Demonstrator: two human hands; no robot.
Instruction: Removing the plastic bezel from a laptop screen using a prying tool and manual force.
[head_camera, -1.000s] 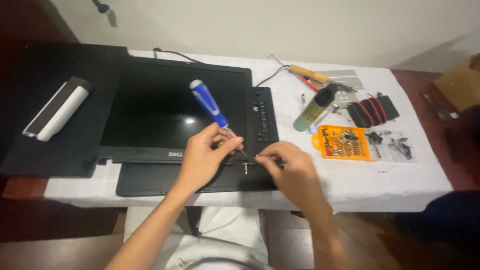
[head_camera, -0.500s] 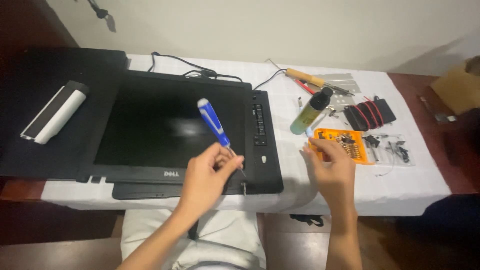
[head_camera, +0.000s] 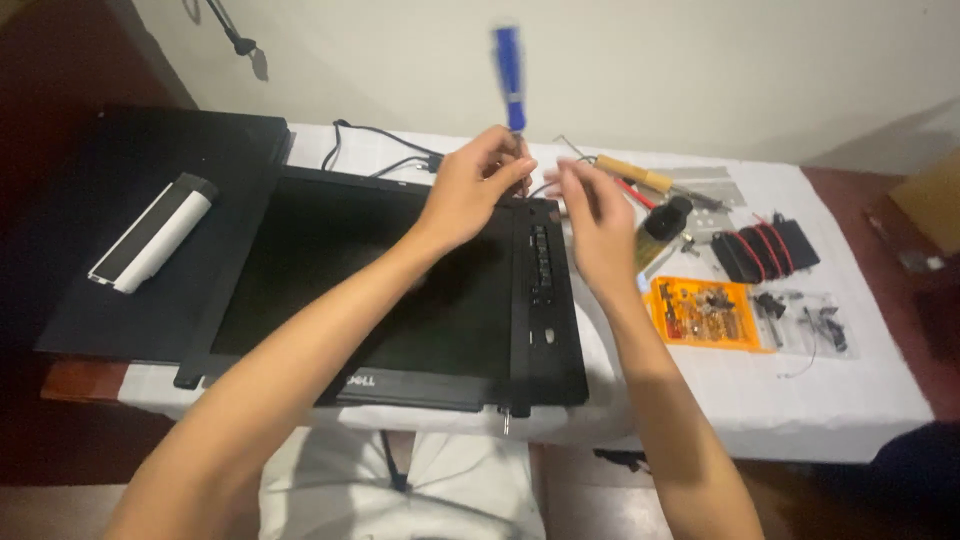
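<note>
A black flat monitor (head_camera: 400, 290) lies face up on the white-covered table (head_camera: 860, 400). My left hand (head_camera: 470, 185) grips a blue-handled screwdriver (head_camera: 510, 75) held upright, its tip down at the monitor's far right corner. My right hand (head_camera: 595, 225) hovers just to the right of that corner, fingers apart and blurred, holding nothing that I can make out. The strip of buttons (head_camera: 542, 265) runs down the monitor's right side below both hands.
An orange screw tray (head_camera: 705, 312), a clear bag of small parts (head_camera: 815, 320), black and red bundles (head_camera: 765, 248), a wooden-handled tool (head_camera: 635, 175), a dark bottle (head_camera: 668, 218) lie right. A black panel (head_camera: 120, 220) with a white-and-black bar (head_camera: 150, 245) sits left. Cables (head_camera: 385, 150) run behind.
Both hands moved from the monitor's near right corner to its far right corner. The screwdriver went from tilted to upright. My right hand came back from the orange tray.
</note>
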